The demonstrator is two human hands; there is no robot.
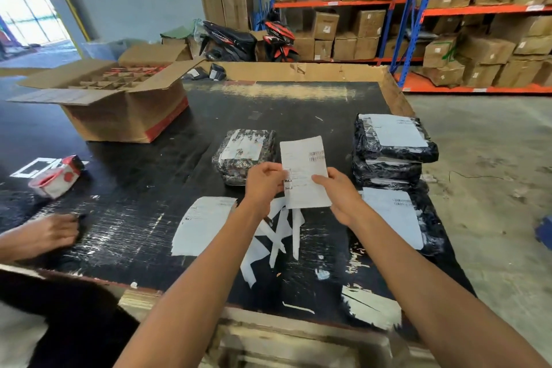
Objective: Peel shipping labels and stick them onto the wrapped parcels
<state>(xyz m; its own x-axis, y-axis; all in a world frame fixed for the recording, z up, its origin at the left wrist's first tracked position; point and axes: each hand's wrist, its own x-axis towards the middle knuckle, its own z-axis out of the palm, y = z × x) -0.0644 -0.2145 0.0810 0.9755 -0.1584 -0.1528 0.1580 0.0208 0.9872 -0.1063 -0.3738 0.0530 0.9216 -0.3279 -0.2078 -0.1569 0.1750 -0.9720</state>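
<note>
Two hands hold one label (pixel 304 172) in the middle of the frame: our left hand (pixel 263 182) pinches its left edge, our right hand (pixel 340 191) its right. If we pull too fast, it could tear or curl before reaching the parcel (pixel 243 155) behind it.
</note>
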